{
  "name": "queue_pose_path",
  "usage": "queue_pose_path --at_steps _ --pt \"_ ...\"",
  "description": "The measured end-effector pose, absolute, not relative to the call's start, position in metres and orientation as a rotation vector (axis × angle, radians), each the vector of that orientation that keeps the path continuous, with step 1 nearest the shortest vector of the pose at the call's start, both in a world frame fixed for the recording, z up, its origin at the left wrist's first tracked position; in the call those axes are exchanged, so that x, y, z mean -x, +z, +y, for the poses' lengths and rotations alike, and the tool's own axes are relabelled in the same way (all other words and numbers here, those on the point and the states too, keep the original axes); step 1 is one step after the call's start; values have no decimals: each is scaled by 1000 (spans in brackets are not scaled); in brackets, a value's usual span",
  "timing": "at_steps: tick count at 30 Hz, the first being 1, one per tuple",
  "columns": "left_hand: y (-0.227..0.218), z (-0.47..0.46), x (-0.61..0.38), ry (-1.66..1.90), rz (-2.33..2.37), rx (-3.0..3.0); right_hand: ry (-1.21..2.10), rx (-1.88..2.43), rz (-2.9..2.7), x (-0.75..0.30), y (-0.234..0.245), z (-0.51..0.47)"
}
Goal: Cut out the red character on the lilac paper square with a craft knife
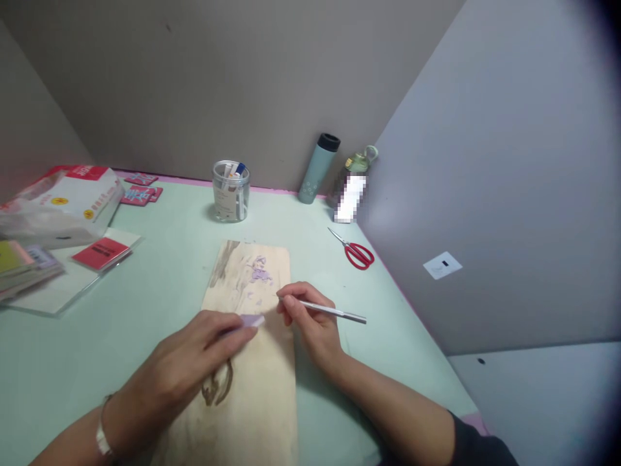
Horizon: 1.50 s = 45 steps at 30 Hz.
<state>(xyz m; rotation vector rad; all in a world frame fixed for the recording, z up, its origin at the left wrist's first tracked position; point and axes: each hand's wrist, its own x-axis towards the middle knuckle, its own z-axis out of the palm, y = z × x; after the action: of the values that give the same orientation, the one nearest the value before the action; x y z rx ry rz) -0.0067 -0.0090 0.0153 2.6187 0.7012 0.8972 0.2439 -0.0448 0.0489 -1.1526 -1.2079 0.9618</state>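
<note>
My left hand [194,356] pinches a small lavender rubber block [252,320] between thumb and fingers, above a wooden board [272,388]. Most of the block is hidden by the fingers. To its right, my right hand [313,320] grips a slim silver craft knife [339,313] like a pen. The pointed tip faces left, apart from the block, and its fine shape is hard to make out. Lavender scraps [261,270] lie in a small heap on the upper part of the board. Dark marks and a brown ring-shaped stain show on the wood.
Red-handled scissors [358,254] lie at the right. Behind stand a clear jar [231,194] of tools, a teal tumbler [319,169] and a green-lidded bottle [359,160]. At left are a plastic bag [72,200], a red packet [101,252] and stacked coloured pads [24,265].
</note>
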Motion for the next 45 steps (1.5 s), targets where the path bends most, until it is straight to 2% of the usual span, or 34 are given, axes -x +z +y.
queue_pose_path --at_steps 3,5,9,15,18,24,31,45 --pt "11 -9 10 1004 851 -2600 921 1165 -1223 -245 51 -45" --pt "11 -9 10 917 815 -2538 893 1171 -1247 -246 51 -46" --pt "16 -5 5 1009 859 -2408 826 1184 -1365 -249 50 -47" --pt "21 5 2 953 1135 -1446 543 1011 -2067 -255 40 -40" --pt "21 8 2 966 1120 -1203 491 986 -2184 -257 34 -36" --pt "20 9 0 931 1125 -1203 749 1252 -1734 -256 36 -29" --pt "20 0 -10 919 967 -1050 1347 1073 -1415 -228 42 -33" --pt "33 -2 -10 845 1006 -1084 1542 973 -888 -201 57 -25"
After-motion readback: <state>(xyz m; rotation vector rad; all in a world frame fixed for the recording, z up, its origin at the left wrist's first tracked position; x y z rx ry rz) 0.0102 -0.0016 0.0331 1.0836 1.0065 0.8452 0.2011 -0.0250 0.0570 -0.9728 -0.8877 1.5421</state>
